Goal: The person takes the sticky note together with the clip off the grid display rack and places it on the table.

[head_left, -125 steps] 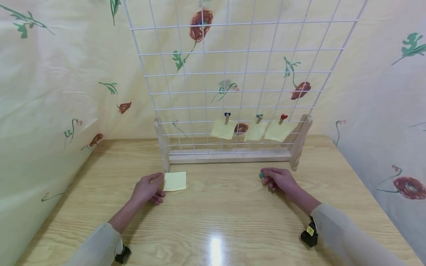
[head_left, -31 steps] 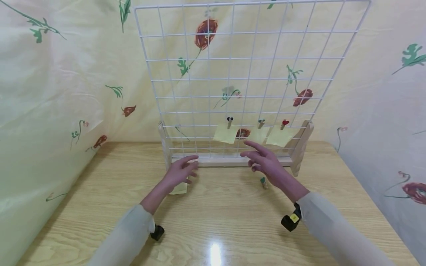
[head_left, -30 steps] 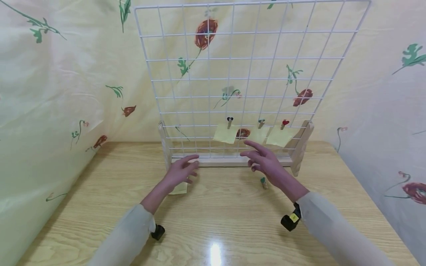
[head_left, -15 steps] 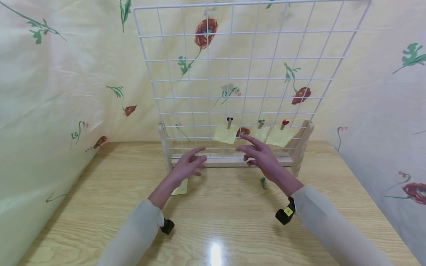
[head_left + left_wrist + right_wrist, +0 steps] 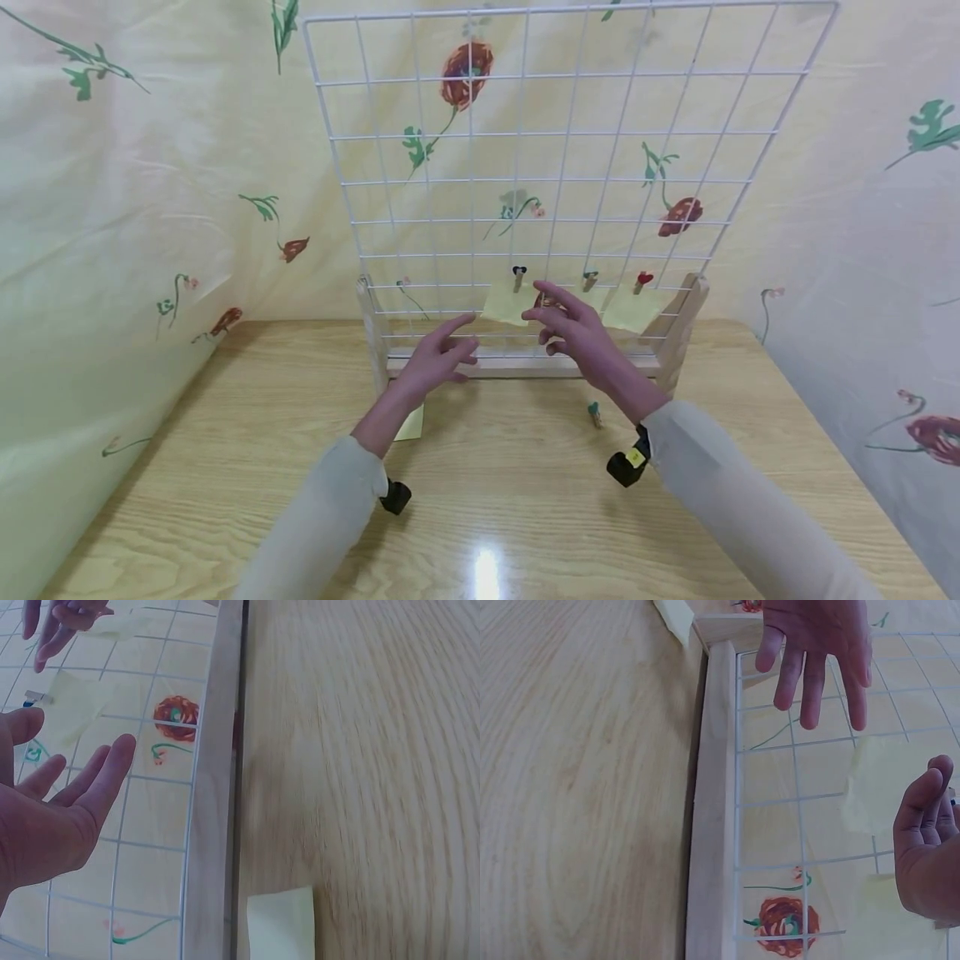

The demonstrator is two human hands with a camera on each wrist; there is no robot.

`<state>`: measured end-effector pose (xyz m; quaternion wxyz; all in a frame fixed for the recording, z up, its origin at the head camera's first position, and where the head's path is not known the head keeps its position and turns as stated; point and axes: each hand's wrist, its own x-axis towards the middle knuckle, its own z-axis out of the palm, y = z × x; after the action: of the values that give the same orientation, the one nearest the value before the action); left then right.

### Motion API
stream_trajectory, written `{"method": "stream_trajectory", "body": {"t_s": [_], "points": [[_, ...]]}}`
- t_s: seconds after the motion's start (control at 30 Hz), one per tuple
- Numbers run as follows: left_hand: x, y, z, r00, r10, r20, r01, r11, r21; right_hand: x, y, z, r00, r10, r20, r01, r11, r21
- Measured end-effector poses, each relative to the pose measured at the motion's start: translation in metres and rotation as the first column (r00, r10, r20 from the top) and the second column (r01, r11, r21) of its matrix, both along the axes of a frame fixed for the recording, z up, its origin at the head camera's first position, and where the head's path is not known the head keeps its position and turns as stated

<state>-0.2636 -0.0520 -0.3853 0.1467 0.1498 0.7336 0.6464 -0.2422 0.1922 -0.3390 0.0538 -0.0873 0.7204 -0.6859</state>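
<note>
In the head view my left hand [image 5: 435, 358] is raised in front of the rack's lower bar, fingers spread and holding nothing. My right hand [image 5: 577, 333] hovers to its right, also without anything in it, and overlaps the middle note. Both reach toward the leftmost pale yellow sticky note [image 5: 506, 303], which hangs from the white wire grid [image 5: 491, 179] by a clip with a dark heart [image 5: 519, 273]. A loose yellow note [image 5: 410, 425] lies on the table, partly hidden by my left hand. A small clothespin with a green heart [image 5: 595, 414] lies below my right hand.
A middle note [image 5: 591, 296] and a right note [image 5: 633, 308] hang on the grid by clips with a green heart [image 5: 590, 279] and a red heart [image 5: 644, 278]. Wooden side supports [image 5: 684, 333] hold the grid upright on the table [image 5: 495, 483]. Flowered cloth [image 5: 187, 167] surrounds the table.
Since 4.2 seconds ago, my right hand has let go of the green-heart clothespin and my left hand has left the loose note. Over the last second both hands have moved up and inward toward the leftmost hanging note.
</note>
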Motion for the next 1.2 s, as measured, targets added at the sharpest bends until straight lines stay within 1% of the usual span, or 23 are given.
{"method": "stream_trajectory", "body": {"t_s": [0.07, 0.3, 0.47, 0.67, 0.87, 1.07, 1.2], "points": [[0.000, 0.003, 0.002, 1.000, 0.002, 0.003, -0.002, 1.000, 0.001, -0.002, 0.000, 0.002, 1.000, -0.002, -0.015, 0.002, 1.000, -0.002], [-0.004, 0.011, 0.007, 1.000, -0.001, -0.029, 0.001, 1.000, -0.001, -0.009, -0.003, 0.009, 0.999, -0.020, -0.032, 0.021, 0.999, 0.038], [-0.006, 0.015, 0.009, 1.000, 0.011, -0.028, -0.011, 1.000, -0.007, -0.016, -0.004, 0.012, 0.999, -0.017, -0.040, 0.019, 0.999, 0.048], [-0.012, 0.021, 0.010, 0.999, 0.028, -0.023, -0.029, 1.000, -0.005, -0.023, -0.010, 0.014, 0.999, -0.031, -0.026, 0.033, 0.996, 0.087], [-0.014, 0.027, 0.011, 0.999, 0.044, -0.017, -0.044, 0.999, -0.010, -0.031, -0.017, 0.016, 0.999, -0.027, -0.026, 0.030, 0.992, 0.120], [-0.017, 0.032, 0.011, 0.998, 0.056, 0.009, -0.056, 0.998, -0.009, -0.035, -0.024, 0.018, 0.999, -0.038, -0.003, 0.039, 0.991, 0.127], [-0.020, 0.035, 0.010, 0.998, 0.052, 0.025, -0.052, 0.999, 0.016, -0.037, -0.028, 0.018, 0.998, -0.054, 0.022, 0.051, 0.992, 0.114]]}}
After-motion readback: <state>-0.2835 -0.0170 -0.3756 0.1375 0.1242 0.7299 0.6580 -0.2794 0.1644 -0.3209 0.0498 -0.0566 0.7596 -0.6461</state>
